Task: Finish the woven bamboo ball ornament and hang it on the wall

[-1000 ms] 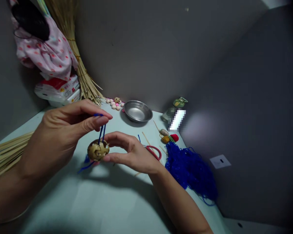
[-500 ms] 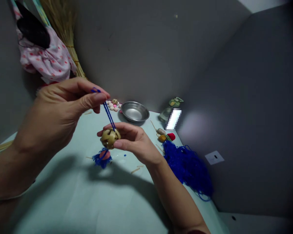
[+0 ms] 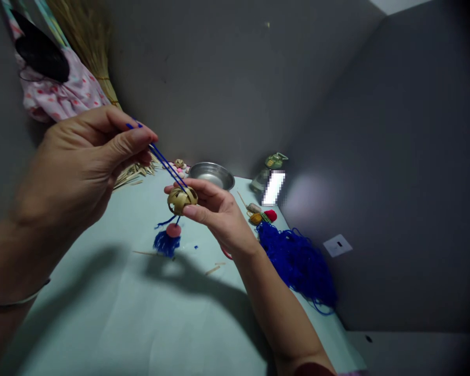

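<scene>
My left hand pinches the upper end of a doubled blue cord, which slants down to a small woven ball. The ball is held between the thumb and fingers of my right hand. Below the ball hang a pink bead and a blue tassel, with a loose strand of blue cord beside them. The far side of the ball is hidden by my right fingers.
On the pale table stand a metal bowl at the back, pink and white pieces, and straw strips. Farther right lie coloured yarn bundles, a heap of blue yarn and a lit, pixelated rectangle.
My left hand has moved up and left, drawing the cord into a longer slant. The ball is slightly higher and to the right; bead and tassel now hang more clearly below it. The view has shifted a little.
</scene>
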`<move>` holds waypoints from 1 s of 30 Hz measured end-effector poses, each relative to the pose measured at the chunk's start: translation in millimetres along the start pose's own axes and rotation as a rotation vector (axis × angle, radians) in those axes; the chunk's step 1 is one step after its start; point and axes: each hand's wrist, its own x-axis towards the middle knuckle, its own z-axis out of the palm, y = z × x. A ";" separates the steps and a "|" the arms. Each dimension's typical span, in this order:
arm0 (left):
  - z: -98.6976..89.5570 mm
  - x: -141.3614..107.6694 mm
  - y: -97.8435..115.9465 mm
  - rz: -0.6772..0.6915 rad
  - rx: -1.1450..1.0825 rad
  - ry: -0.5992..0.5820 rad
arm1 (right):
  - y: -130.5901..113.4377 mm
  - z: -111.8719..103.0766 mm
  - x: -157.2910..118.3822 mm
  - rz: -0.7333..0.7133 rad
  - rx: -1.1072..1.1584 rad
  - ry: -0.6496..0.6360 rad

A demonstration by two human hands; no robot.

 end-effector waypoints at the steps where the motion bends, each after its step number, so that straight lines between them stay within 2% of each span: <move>1: 0.0 -0.2 -1.0 0.006 -0.001 0.004 | 0.4 -0.1 0.9 -0.005 -0.004 0.005; 6: -1.2 -1.1 -4.6 0.019 -0.023 0.056 | 1.7 -1.8 2.7 0.009 0.002 -0.021; 9: -1.3 0.1 -5.2 -0.063 -0.048 -0.025 | 0.4 -2.7 2.1 0.088 0.004 -0.061; 11: 1.3 1.0 -3.4 -0.062 -0.052 -0.082 | -1.0 -2.2 1.4 0.099 -0.012 -0.089; 15: 12.7 0.9 4.9 -0.062 0.047 -0.154 | -2.9 3.5 -1.2 0.032 -0.106 -0.120; 20: 25.7 -1.1 8.6 -0.018 0.166 -0.194 | 0.7 12.2 -4.2 -0.051 -0.277 -0.071; 23: 27.4 0.3 4.3 0.048 0.163 -0.231 | 4.0 11.8 -3.4 -0.016 -0.170 -0.120; 26: 26.3 1.7 0.8 0.054 0.157 -0.259 | 5.0 7.6 -1.9 0.017 -0.036 -0.171; 30: 26.0 0.0 0.0 0.031 0.117 -0.256 | 2.3 2.0 -1.7 0.015 -0.101 -0.164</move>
